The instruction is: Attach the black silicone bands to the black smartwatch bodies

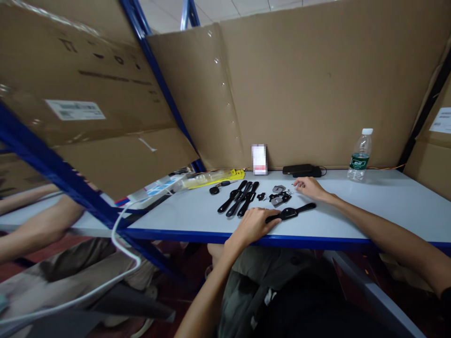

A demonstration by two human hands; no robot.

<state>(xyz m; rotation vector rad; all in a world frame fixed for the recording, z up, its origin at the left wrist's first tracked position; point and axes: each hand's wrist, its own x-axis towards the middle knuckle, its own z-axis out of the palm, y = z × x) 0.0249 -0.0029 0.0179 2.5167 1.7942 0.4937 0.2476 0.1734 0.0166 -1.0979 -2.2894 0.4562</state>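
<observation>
On the table's front part lies a black spokeshave body [289, 214], its two handles pointing left and right. My left hand [260, 221] is closed round its left handle. My right hand [310, 188] is just beyond the right handle, fingertips pinched together by the small metal parts; what they hold is too small to make out. Beside those fingertips are loose screws [289, 191] and a grey metal plate [279, 188]. Flat grey and black pieces [280, 200] lie between my hands. To the left, several more black spokeshave bodies [237, 199] rest side by side.
At the back stand a blurred upright phone-like screen [260, 159], a black power-bank-like block [299, 169] and a water bottle [358, 155]. Left are a screwdriver-like tool [219, 187] and yellow packaging [225, 178]. Cardboard [310, 84] walls the table; another person's arm [45, 225] shows left.
</observation>
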